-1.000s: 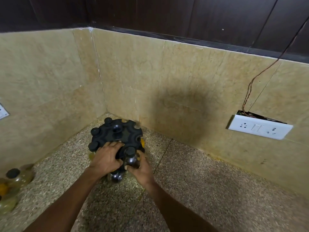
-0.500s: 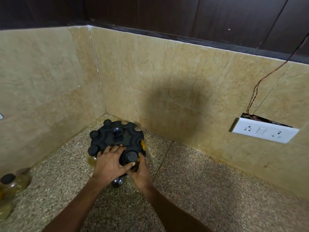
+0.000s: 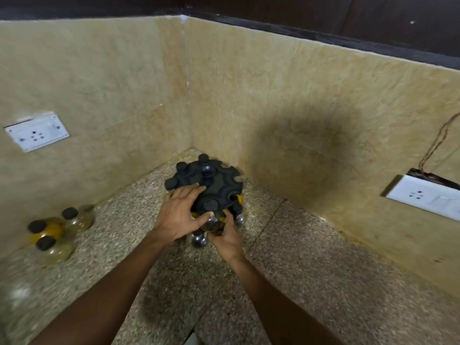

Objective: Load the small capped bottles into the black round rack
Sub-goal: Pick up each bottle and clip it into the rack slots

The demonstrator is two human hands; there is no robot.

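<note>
tucked into the back corner of the counter (image 3: 311, 245), black round rack (image 3: 214, 185). left hand (image 3: 180, 215) spread flat on its top, probably steadying. right hand (image 3: 225, 236) clasping a small capped bottle (image 3: 211, 205) at the near slot. three loose bottles (image 3: 53, 232) waiting by the left edge, amber-filled, black-capped.

Two beige stone-tiled walls (image 3: 286, 100) meet in a corner above a speckled granite table (image 3: 311, 282). A white socket plate (image 3: 37, 131) sits on the left wall, another (image 3: 423, 197) on the right below loose wires (image 3: 435, 143). Dark panelling (image 3: 323, 11) runs overhead.
</note>
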